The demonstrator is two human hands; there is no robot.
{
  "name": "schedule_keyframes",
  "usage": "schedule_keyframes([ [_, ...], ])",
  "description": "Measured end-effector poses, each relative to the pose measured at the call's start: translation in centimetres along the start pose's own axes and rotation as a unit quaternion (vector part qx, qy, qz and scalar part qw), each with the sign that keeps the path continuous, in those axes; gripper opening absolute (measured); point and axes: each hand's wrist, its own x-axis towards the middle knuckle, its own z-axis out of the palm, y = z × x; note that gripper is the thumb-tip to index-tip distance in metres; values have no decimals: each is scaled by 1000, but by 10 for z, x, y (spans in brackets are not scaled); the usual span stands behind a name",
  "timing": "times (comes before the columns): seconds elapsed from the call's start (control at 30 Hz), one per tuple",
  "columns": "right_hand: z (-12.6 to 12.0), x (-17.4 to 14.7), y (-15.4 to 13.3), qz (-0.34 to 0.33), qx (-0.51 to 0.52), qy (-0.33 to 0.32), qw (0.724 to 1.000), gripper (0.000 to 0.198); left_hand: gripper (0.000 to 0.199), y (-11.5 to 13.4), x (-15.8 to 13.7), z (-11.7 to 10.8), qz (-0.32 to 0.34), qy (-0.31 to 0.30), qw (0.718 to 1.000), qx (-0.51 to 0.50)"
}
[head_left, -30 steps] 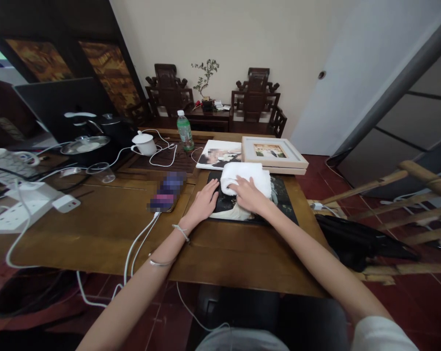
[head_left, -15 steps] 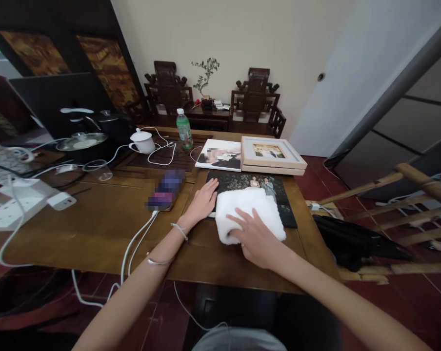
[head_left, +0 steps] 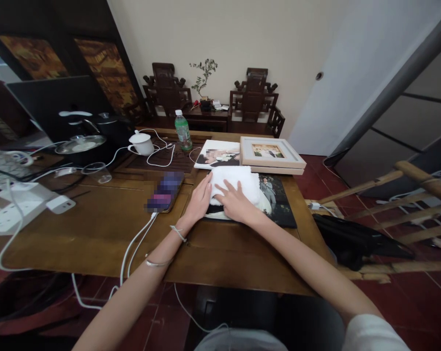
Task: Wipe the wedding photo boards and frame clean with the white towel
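Observation:
A folded white towel (head_left: 237, 175) lies over the left part of a dark photo panel (head_left: 284, 207) showing two standing figures. My right hand (head_left: 238, 202) holds the towel down against the panel, its fingers spread across the top. Along the panel's left edge rests my left hand (head_left: 199, 199), open, fingers stretched out beside the towel. Behind the panel sit a white photo print (head_left: 220, 148) and a stack of pale frames (head_left: 271, 158). The towel hides much of the panel's left half.
To the left, a phone (head_left: 165, 192) lies with a white cable plugged in. Farther off stand a green-labelled bottle (head_left: 183, 131), a lidded white cup (head_left: 141, 144), a clear plastic cup (head_left: 96, 172), a glass-lidded pot (head_left: 82, 146) and a power strip (head_left: 17, 212).
My right hand has moved the towel left and away from me, from the panel's near middle to its left part. My left hand has stayed near the left edge.

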Motion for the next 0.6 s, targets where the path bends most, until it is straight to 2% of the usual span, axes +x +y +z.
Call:
schedule_keyframes([
  [0.2,-5,-35,-17,-111,45,-20,993,48,58,4,1,-4,-8,28,999,-21],
  [0.33,-18,-75,-20,-148,98,-56,983,47,57,1,1,0,-1,3,1000,-13],
  [0.4,-25,-92,-16,-133,116,-72,982,48,56,0,0,3,5,-27,1000,11],
  [0.47,-30,-104,-7,-83,128,-76,985,50,55,-1,-1,5,3,-58,997,42],
  [0.6,-29,-102,21,24,106,-56,993,51,50,-3,-1,7,0,-90,992,83],
])
